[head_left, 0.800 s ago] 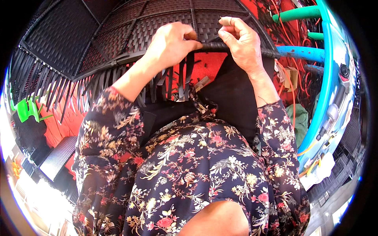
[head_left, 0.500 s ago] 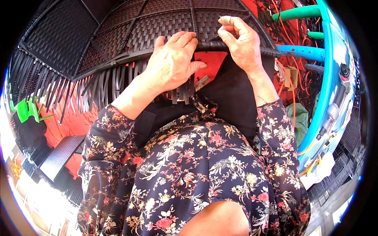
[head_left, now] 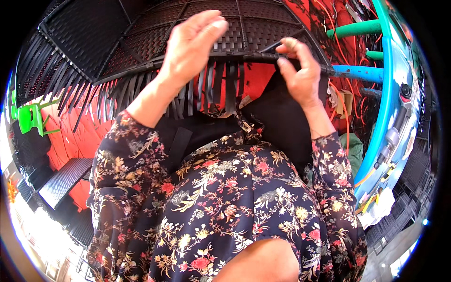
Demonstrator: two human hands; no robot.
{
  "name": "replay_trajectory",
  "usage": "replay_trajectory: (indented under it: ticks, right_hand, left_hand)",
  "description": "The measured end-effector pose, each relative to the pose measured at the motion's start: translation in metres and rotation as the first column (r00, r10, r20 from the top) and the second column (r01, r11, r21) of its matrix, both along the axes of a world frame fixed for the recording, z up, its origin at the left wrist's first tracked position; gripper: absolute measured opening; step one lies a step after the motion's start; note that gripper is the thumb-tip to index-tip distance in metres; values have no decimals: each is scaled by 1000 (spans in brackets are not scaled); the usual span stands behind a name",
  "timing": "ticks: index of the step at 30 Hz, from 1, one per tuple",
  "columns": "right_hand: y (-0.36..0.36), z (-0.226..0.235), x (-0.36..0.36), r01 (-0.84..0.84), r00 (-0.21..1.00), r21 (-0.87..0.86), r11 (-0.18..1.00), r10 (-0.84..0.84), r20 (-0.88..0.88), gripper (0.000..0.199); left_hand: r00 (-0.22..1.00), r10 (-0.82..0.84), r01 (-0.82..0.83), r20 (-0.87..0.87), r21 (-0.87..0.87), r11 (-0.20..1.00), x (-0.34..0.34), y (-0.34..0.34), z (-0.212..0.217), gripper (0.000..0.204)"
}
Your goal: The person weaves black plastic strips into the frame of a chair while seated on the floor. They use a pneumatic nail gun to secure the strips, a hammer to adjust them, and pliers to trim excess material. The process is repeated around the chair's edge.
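Note:
A black woven wicker frame (head_left: 197,26) lies across my lap, with flat loose strips (head_left: 230,87) hanging in a fringe from its near edge (head_left: 141,63). Above that edge, over the weave, is my left hand (head_left: 192,47), its fingers held close together and blurred by motion. Whether anything is between them cannot be made out. My right hand (head_left: 300,73) is at the edge near the frame's right corner. Its fingers are curled, pinching a short black strip (head_left: 271,47) that sticks out by the rim.
To the right stands a blue-rimmed table (head_left: 386,94) with a power tool (head_left: 394,134), and green and blue legs (head_left: 357,73). Red cloth (head_left: 70,148) covers the ground. At left are a green plastic chair (head_left: 30,117) and a dark woven panel (head_left: 66,181).
My left hand has lifted off the near edge and moved up and left. My right hand has come down slightly, closer to the edge. The view has shifted a little.

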State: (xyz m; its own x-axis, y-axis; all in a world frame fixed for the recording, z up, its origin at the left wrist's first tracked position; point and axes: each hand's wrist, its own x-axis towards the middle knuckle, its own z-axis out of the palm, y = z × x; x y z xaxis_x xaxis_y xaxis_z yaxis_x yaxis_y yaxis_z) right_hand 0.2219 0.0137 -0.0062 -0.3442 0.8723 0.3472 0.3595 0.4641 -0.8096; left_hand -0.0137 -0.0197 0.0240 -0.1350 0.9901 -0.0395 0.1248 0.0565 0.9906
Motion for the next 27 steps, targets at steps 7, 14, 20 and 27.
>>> replay_trajectory:
  ticks: [7, 14, 20, 27]
  right_hand:
    - [-5, -10, -22, -261, 837, 250, 932, 90, 540, 66]
    - [22, -47, -29, -272, 843, 416, 868, 7, 537, 27]
    - [29, -48, -24, -289, 844, 389, 875, 42, 535, 30]
    - [39, -55, -28, -281, 763, 373, 884, -30, 646, 20]
  left_hand:
    - [914, -116, 182, -390, 138, 974, 2, -69, 44, 15]
    - [892, -22, 164, -451, 279, 946, -11, -69, 14, 14]
    - [771, -54, 239, -634, 210, 948, -22, -42, -5, 17]
    - [501, -210, 508, -840, 89, 857, 7, 16, -39, 34]
